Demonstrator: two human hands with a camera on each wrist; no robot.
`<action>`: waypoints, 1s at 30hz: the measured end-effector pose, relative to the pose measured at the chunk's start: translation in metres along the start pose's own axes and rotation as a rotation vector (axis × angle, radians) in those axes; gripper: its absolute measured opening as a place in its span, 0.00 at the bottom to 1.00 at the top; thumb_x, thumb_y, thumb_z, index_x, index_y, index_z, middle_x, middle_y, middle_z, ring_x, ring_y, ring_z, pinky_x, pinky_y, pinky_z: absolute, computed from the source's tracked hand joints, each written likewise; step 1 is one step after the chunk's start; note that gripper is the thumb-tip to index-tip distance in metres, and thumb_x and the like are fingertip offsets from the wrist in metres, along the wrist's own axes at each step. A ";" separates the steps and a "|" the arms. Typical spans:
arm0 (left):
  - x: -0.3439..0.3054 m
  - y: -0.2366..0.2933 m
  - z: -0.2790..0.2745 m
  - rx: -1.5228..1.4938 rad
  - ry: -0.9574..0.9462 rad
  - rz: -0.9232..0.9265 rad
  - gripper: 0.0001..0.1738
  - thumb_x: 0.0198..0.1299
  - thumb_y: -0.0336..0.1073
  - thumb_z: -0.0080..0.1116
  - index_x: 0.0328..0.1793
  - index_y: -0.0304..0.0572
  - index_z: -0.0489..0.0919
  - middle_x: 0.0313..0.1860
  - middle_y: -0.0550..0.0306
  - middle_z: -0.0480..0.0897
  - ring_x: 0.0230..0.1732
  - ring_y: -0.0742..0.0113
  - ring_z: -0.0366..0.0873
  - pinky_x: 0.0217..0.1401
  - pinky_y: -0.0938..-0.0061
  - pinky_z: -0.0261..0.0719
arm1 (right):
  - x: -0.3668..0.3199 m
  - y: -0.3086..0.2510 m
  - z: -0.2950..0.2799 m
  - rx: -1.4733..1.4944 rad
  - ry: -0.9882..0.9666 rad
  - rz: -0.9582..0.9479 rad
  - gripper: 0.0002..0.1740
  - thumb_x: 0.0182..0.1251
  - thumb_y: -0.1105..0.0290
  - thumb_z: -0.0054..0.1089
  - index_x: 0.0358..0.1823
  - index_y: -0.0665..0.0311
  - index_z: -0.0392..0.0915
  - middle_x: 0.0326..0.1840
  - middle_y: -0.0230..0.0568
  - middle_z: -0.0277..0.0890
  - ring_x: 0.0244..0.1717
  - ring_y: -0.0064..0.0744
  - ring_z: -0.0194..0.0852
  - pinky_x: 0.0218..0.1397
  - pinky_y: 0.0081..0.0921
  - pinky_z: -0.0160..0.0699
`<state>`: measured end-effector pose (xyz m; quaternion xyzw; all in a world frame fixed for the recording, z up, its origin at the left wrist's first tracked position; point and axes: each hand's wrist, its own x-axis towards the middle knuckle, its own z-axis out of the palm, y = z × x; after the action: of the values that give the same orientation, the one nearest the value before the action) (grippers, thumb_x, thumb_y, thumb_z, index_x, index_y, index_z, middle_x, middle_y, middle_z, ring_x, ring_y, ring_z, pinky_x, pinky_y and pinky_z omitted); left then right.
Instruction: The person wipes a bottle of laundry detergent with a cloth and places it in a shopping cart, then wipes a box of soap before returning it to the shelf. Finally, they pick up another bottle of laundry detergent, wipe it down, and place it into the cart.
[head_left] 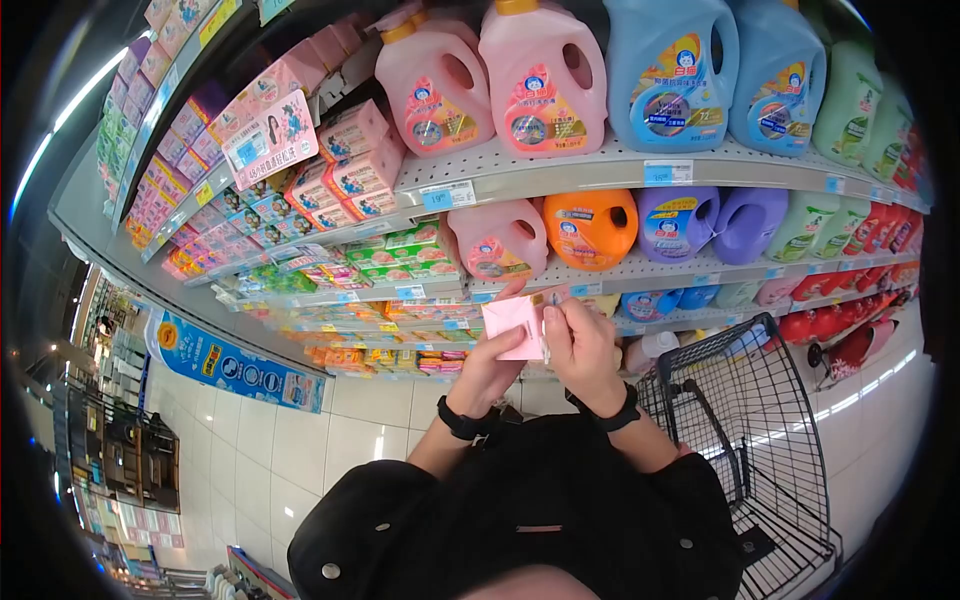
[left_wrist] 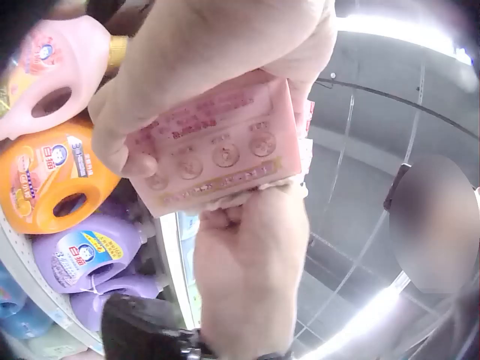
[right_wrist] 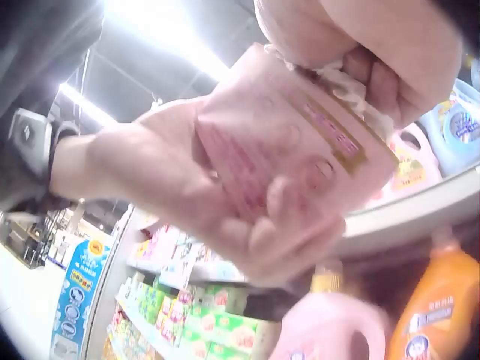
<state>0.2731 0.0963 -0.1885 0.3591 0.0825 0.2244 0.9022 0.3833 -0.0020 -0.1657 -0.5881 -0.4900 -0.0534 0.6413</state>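
In the head view a pink box [head_left: 515,325] is held up between both hands, in front of the lower shelves. The left hand [head_left: 488,368] grips it from the left, thumb across its face; the left wrist view shows the printed side of the box [left_wrist: 221,146]. At the box's right edge is the right hand [head_left: 584,350], its fingers curled and pinching whitish crumpled material [right_wrist: 349,86] along that edge in the right wrist view. What this material is, I cannot tell. The left hand's fingers [right_wrist: 262,240] wrap the box's printed face.
Shelves [head_left: 560,170] hold large pink, blue, orange and purple bottles, with stacked small boxes [head_left: 345,180] on the left. A black wire cart [head_left: 745,430] stands at the right. A blue sign panel [head_left: 235,365] stands at the lower left over the tiled floor [head_left: 370,400].
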 end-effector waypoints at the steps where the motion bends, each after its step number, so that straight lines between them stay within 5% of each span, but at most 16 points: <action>1: -0.002 0.001 0.000 -0.012 0.000 0.009 0.44 0.55 0.34 0.64 0.76 0.50 0.53 0.67 0.51 0.69 0.67 0.57 0.68 0.70 0.60 0.65 | -0.002 0.007 0.003 -0.012 0.004 0.004 0.10 0.67 0.71 0.54 0.27 0.68 0.71 0.18 0.49 0.69 0.20 0.48 0.71 0.23 0.37 0.65; 15: -0.031 0.001 -0.001 0.048 0.061 0.144 0.50 0.49 0.34 0.68 0.77 0.46 0.53 0.67 0.50 0.68 0.67 0.56 0.67 0.70 0.62 0.65 | -0.030 0.006 0.016 0.112 0.000 0.046 0.10 0.66 0.72 0.55 0.27 0.69 0.72 0.20 0.49 0.71 0.19 0.46 0.70 0.23 0.34 0.67; 18: -0.031 0.008 0.000 0.115 0.055 0.157 0.54 0.45 0.29 0.70 0.78 0.46 0.51 0.66 0.51 0.69 0.67 0.58 0.67 0.71 0.63 0.64 | -0.030 0.031 0.013 0.064 -0.096 0.285 0.11 0.67 0.71 0.54 0.27 0.69 0.71 0.19 0.47 0.70 0.18 0.38 0.70 0.22 0.30 0.65; 22: -0.030 0.007 0.004 0.422 -0.021 0.136 0.65 0.38 0.21 0.74 0.80 0.45 0.43 0.70 0.54 0.62 0.70 0.63 0.62 0.71 0.66 0.60 | -0.013 0.022 -0.010 0.181 -0.074 0.266 0.11 0.68 0.70 0.55 0.29 0.69 0.72 0.16 0.40 0.68 0.17 0.23 0.66 0.22 0.25 0.62; 26: -0.024 0.008 0.018 0.679 -0.224 0.116 0.69 0.36 0.24 0.77 0.81 0.44 0.40 0.71 0.53 0.59 0.72 0.64 0.57 0.73 0.68 0.54 | 0.005 0.002 -0.041 0.163 -0.318 0.174 0.11 0.66 0.67 0.58 0.30 0.68 0.75 0.15 0.43 0.69 0.16 0.30 0.69 0.21 0.26 0.63; 30: -0.020 0.016 0.023 0.786 -0.328 0.096 0.72 0.34 0.26 0.79 0.81 0.44 0.38 0.71 0.53 0.59 0.71 0.63 0.57 0.74 0.70 0.52 | 0.003 0.002 -0.042 0.100 -0.330 0.171 0.11 0.66 0.66 0.57 0.31 0.67 0.76 0.16 0.45 0.71 0.17 0.37 0.72 0.22 0.29 0.65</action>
<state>0.2568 0.0828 -0.1612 0.7099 0.0004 0.1577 0.6864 0.4098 -0.0333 -0.1577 -0.5956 -0.5389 0.1228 0.5829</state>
